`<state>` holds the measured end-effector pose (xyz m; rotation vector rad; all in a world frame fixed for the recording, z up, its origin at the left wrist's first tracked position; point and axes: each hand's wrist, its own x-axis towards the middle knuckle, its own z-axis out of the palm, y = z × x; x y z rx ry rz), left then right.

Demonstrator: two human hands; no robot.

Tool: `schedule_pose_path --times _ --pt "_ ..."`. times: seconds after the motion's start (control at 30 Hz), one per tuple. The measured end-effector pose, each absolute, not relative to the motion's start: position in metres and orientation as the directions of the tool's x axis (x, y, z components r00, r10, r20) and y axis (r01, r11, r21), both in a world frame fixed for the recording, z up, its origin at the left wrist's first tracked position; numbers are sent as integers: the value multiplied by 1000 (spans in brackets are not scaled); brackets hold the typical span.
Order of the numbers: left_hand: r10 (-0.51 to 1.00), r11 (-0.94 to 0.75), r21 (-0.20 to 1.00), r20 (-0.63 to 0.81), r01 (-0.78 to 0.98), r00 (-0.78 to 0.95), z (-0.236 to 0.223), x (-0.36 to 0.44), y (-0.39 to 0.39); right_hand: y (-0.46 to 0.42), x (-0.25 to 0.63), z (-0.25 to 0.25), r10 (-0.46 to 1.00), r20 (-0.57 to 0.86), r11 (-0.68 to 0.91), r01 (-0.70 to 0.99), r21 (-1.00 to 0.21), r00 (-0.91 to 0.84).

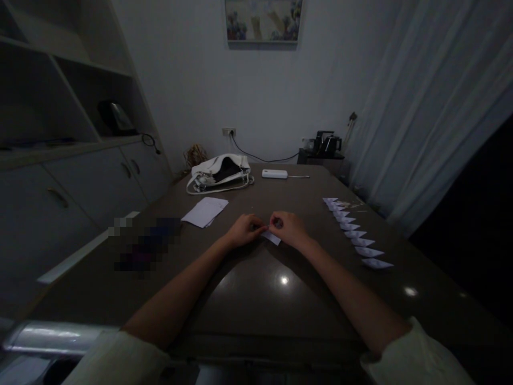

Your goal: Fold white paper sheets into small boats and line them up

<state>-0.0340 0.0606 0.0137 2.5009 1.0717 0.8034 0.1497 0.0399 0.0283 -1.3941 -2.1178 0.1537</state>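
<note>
Between my hands is a small piece of white paper (272, 238), its lower part showing below my fingers. My left hand (245, 230) pinches its left side near the top. With thumb and fingertips pressed together, my right hand (289, 227) grips the upper right of the same paper. My fingers cover the top edge, so its folds cannot be made out. To the right stands a row of several folded paper boats (355, 234), running away from me. A stack of white paper sheets (205, 212) lies to the left, beyond my left hand.
A white handbag (220, 172) sits at the table's back left, beside a white power bank (274, 174) with a short cable. Small scraps (352, 204) lie near the far boats. Blurred-out items (148, 246) are at the left. A curtain (425, 107) hangs on the right.
</note>
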Motion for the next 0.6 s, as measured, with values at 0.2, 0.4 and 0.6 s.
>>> schedule_pose_path --times 0.2,0.4,0.6 --pt "722 -690 444 377 571 580 14 -37 62 51 165 25 861 449 431 809 -400 -238" --pt "742 -671 456 418 585 525 13 -41 63 62 179 23 868 449 439 753 -490 -214" --pt "734 -679 467 448 567 510 12 -40 63 61 166 20 823 462 556 637 -534 -331"
